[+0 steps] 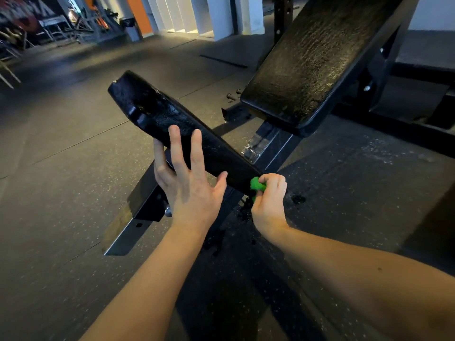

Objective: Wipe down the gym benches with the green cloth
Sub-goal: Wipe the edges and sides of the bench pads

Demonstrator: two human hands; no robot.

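Observation:
A black padded seat pad (157,112) of a gym bench tilts up toward me in the middle of the view. Its inclined black back pad (310,60) rises at the upper right. My left hand (189,178) lies on the seat pad's near edge with fingers straight and spread, thumb pointing right. My right hand (268,200) grips a bunched green cloth (257,184) and holds it against the seat pad's lower right corner. Most of the cloth is hidden inside the fist.
The bench's black steel frame (138,217) runs down to the speckled rubber floor (61,193). A wet spot (298,199) and dark drips mark the floor by my right hand. Other gym equipment (81,23) stands far back left, white pillars (216,16) behind.

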